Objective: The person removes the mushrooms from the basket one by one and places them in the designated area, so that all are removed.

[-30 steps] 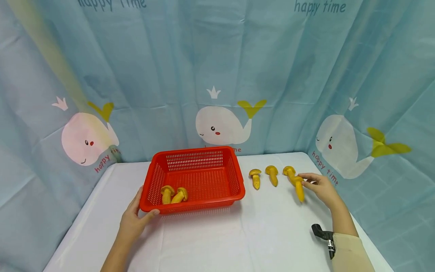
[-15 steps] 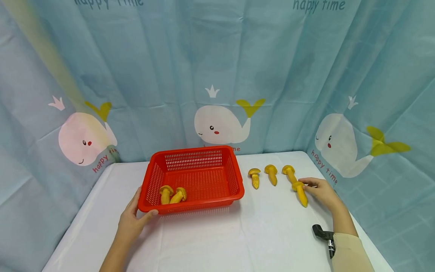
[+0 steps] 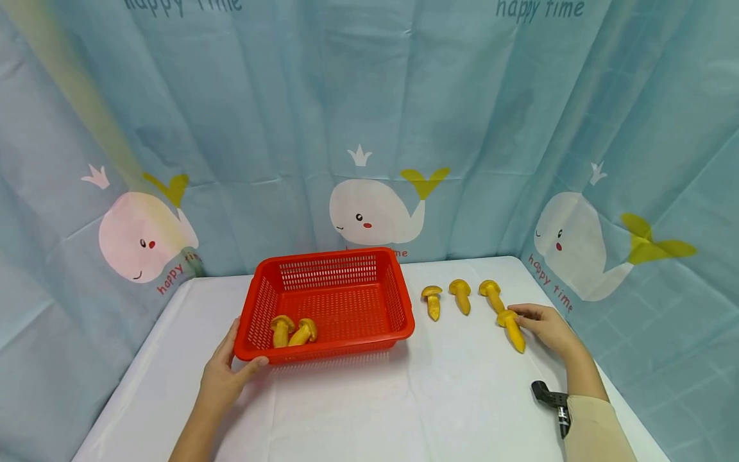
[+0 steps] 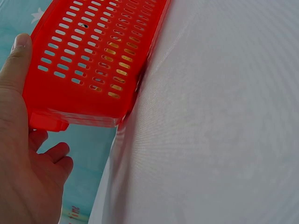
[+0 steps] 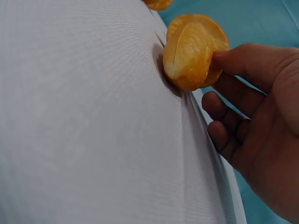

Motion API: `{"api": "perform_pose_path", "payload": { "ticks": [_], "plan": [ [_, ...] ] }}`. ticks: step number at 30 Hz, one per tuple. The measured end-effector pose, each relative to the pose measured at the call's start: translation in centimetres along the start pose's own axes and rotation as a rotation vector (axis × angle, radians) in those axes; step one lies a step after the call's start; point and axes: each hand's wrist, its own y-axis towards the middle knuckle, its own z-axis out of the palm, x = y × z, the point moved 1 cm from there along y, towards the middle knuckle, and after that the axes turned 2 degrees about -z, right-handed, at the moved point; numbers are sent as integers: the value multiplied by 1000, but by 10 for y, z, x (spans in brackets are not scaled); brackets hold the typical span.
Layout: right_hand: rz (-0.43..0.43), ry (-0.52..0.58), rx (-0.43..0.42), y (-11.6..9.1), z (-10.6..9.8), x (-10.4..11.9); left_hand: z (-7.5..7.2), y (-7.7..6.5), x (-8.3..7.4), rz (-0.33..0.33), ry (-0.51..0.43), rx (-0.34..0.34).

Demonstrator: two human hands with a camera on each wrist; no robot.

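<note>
At the front left corner of a red plastic basket (image 3: 326,346), my left hand (image 3: 222,375) grips the rim, thumb along the front and fingers at the left side. In the left wrist view the thumb (image 4: 17,53) lies against the perforated wall and the fingers curl beneath the rim. Two yellow mushrooms (image 3: 281,330) lie inside the basket's front left part. On the right, my right hand (image 3: 545,327) pinches a yellow mushroom (image 3: 514,333) near its cap, its stem pointing toward me. The right wrist view shows thumb and index finger at this mushroom (image 5: 189,58), close to the tabletop.
Three more yellow mushrooms lie in a row right of the basket: one near it (image 3: 433,301), a middle one (image 3: 460,296), and another (image 3: 491,294) just behind the pinched one. White cloth covers the table (image 3: 346,410). A blue whale-print curtain (image 3: 473,128) surrounds the back and sides.
My right hand has drawn the pinched mushroom slightly toward me and to the right, uncovering more of the mushroom behind it. The left hand and basket hold their place.
</note>
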Motion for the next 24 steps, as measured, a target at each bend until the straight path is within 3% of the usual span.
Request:
{"api": "perform_pose_path", "payload": {
  "ticks": [13,24],
  "plan": [
    [2,30,-4,1,1,-1,1,1,1,14,23,-16],
    [-70,-14,-47,-2,-11,10,1,1,0,2,8,-11]
  ]
}}
